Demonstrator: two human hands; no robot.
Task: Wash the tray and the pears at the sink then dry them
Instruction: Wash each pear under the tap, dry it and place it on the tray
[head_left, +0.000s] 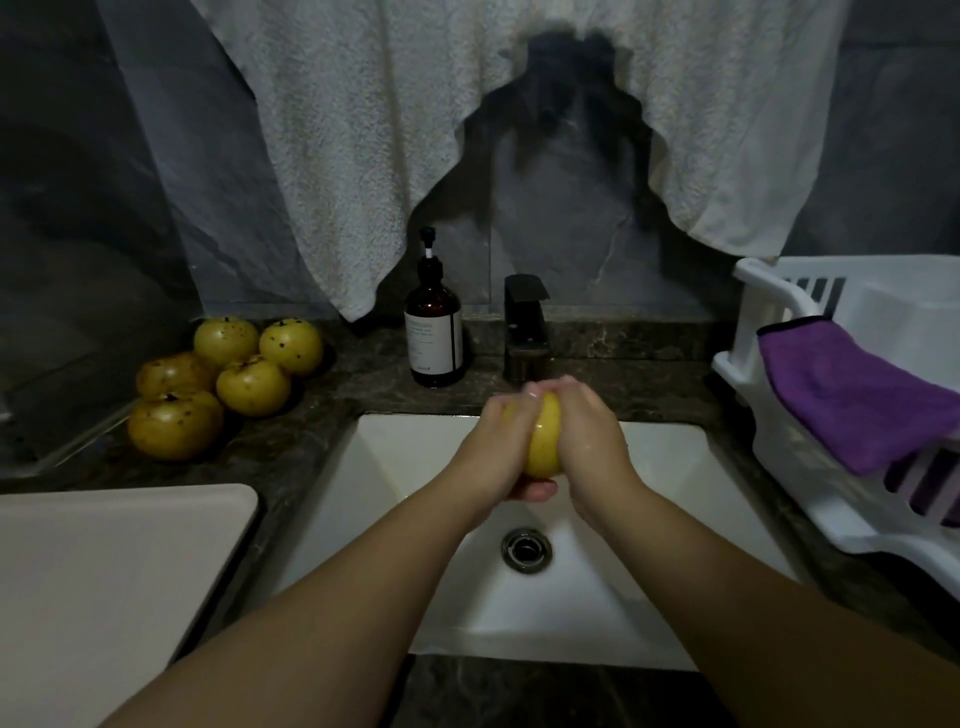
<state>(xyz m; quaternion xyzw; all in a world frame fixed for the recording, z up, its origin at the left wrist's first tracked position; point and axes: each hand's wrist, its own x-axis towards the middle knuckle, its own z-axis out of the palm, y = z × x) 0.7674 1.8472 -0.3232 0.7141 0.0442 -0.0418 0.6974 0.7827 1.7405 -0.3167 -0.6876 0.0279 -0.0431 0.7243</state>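
Right over the white rectangular sink basin (415, 519), a round yellow pear (544, 441) sits clasped between both hands, just in front of the dark square faucet (525, 322). The left hand (493, 457) wraps it from one side with fingers curled round the fruit and thumb underneath; the right hand (587, 436) cups the other side, fingers curved over the top. Left of the faucet stands a brown glass pump bottle (434, 332), and farther left five speckled yellow pears (223, 379) are piled on the dark stone counter (311, 436). A pale flat tray (104, 571) lies near the sink's left edge. Right of the faucet, a white plastic drying rack (769, 426) holds a purple cloth (852, 395).
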